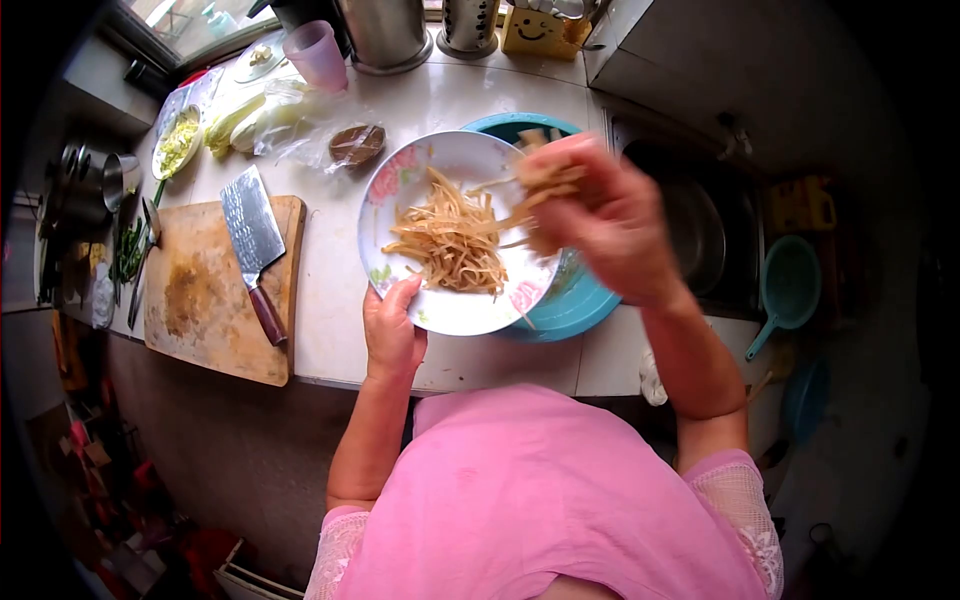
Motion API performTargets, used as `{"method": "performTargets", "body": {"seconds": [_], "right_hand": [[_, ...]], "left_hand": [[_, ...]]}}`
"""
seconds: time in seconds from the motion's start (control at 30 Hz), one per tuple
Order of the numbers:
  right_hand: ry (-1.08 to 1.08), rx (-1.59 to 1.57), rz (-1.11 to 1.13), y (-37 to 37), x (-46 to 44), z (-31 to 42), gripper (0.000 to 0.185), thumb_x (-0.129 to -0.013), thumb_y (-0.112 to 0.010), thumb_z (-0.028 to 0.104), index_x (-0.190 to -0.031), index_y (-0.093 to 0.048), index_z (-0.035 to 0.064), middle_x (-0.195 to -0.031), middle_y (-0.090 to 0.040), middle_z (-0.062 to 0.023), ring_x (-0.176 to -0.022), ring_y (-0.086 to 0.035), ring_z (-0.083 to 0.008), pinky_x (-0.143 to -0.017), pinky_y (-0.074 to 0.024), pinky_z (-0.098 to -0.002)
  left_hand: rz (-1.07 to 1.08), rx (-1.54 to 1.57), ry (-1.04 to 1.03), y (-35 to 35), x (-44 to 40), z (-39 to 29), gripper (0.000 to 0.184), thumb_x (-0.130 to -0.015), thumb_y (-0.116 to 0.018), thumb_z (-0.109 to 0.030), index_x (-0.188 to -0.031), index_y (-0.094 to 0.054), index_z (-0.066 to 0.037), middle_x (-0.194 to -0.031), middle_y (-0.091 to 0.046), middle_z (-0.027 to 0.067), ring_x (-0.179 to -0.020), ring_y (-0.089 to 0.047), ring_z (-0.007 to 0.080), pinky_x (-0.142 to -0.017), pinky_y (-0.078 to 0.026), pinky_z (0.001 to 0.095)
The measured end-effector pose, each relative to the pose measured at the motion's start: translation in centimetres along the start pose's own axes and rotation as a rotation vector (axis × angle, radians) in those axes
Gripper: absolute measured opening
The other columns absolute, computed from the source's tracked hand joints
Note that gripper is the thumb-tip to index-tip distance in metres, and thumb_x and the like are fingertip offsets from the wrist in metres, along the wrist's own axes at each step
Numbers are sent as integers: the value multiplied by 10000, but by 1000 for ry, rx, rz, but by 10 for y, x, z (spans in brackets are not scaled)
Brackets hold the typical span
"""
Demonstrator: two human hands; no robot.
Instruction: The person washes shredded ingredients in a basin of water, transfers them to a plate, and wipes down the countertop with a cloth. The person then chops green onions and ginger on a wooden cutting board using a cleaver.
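Note:
A white plate with pink flowers (385,225) is tilted slightly, its lower left rim gripped by my left hand (394,325). Light brown shredded strips (455,240) lie heaped on its middle. Above the plate's right edge, my right hand (610,215) is closed around a bunch of similar strips (545,185), some of them dangling; the hand is a little blurred. Beneath the plate and my right hand stands a turquoise basin (585,315), its inside mostly hidden.
A cleaver (252,220) rests on a wooden cutting board (190,300) at the left. Behind are a plate of chopped greens (178,143), a plastic bag (290,125), a pink cup (316,58) and metal containers (385,30). A sink (695,235) lies at the right.

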State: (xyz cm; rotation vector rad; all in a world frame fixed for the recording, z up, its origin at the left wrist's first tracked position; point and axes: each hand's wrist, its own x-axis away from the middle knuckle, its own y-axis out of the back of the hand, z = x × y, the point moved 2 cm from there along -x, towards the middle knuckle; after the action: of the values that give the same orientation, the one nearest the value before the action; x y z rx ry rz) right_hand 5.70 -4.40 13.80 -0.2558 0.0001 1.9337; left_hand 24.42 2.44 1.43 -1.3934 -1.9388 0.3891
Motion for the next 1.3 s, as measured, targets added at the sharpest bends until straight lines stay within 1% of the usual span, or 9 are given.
{"method": "performTargets", "body": {"seconds": [0.1,0.23,0.3,0.43,0.7,1.03,1.17,1.23,1.3], "right_hand": [[251,922,341,-2,-2,-30,239,-799,-615,110,-1028,-587,45,-976,-581,-141,-710,-608,-158,-618,-498,-267],[-278,572,-48,36,-24,-15,223,-820,-601,197,-981,-619,44,-782,-626,-95,-702,-606,-153,-612,-490,-259],[-437,721,-65,65,-26,-49,195,-848,-544,189,-915,-626,25,-689,-620,-94,-696,-616,-200,-634,-500,-299],[-583,1453,282,118,10,-161,347,-844,-513,304,-1001,-521,-5,-973,-569,-217,-876,-573,-378,-757,-473,-451],[-605,1333,-54,74,-5,-202,533,-826,-521,417,-1116,-389,-11,-1072,-437,-281,-898,-545,-440,-777,-465,-469],[-411,1224,342,-11,14,-205,381,-825,-544,282,-1074,-420,21,-1034,-450,-270,-865,-546,-415,-733,-469,-468],[-387,1083,440,-12,18,-207,246,-848,-509,205,-993,-471,10,-847,-559,-225,-736,-584,-325,-627,-485,-423],[-908,552,470,-3,20,-195,179,-838,-518,200,-901,-512,32,-719,-562,-150,-670,-603,-249,-535,-482,-372],[-1002,359,470,7,25,-194,170,-861,-514,210,-828,-510,43,-634,-519,-69,-469,-505,-162,-415,-416,-294]], "left_hand": [[-21,31,40,-7,4,1,289,-786,-493,10,-1074,-466,28,-946,-555,87,-829,-561,168,-755,-463,280],[-43,-3,58,12,5,2,298,-786,-496,10,-1082,-466,23,-932,-559,79,-830,-564,163,-752,-467,284],[-69,8,34,21,6,-2,283,-787,-503,6,-1069,-478,8,-894,-563,65,-803,-568,157,-728,-476,285],[-190,46,-61,42,7,-23,246,-791,-513,3,-1037,-506,-8,-881,-565,56,-795,-570,157,-734,-477,291],[-252,56,-240,68,6,-62,325,-815,-484,-35,-1134,-458,19,-1000,-554,90,-933,-551,191,-841,-448,333],[-271,57,-205,70,5,-59,377,-804,-494,-40,-1173,-432,9,-1029,-548,99,-952,-546,207,-854,-446,345],[-262,55,-210,75,5,-54,383,-800,-492,-30,-1176,-432,10,-1029,-551,99,-954,-548,209,-854,-446,342],[-229,65,-199,73,2,-50,385,-796,-492,-21,-1175,-435,10,-1031,-551,101,-948,-552,212,-852,-448,342],[-251,77,-202,66,1,-46,367,-794,-493,-20,-1157,-450,10,-1016,-554,94,-932,-558,208,-840,-456,339]]}}
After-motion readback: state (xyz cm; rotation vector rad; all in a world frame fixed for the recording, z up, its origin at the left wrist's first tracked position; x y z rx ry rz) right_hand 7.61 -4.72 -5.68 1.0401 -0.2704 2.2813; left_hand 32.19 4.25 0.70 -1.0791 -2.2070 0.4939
